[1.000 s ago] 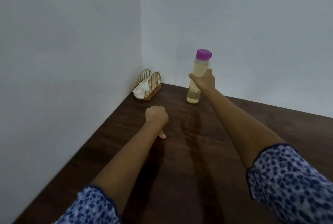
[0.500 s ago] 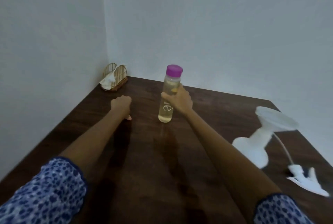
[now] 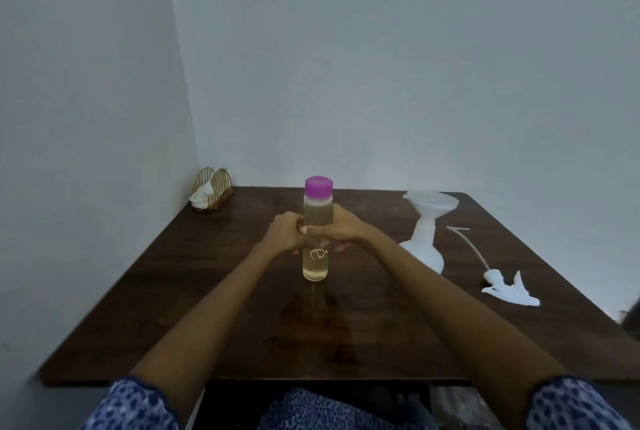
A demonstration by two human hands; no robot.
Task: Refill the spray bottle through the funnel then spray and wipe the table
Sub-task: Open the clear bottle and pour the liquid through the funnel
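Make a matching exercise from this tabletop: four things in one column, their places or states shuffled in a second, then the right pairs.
Things
1. clear bottle
2. funnel
3. spray head
4. wire napkin holder

Places or states
A. lying loose on the table's right side
B. in the far left corner by the walls
C. held upright by the left hand and the right hand
D. sitting in the white spray bottle's neck

Pairs: 1-C, 2-D, 3-A, 4-B
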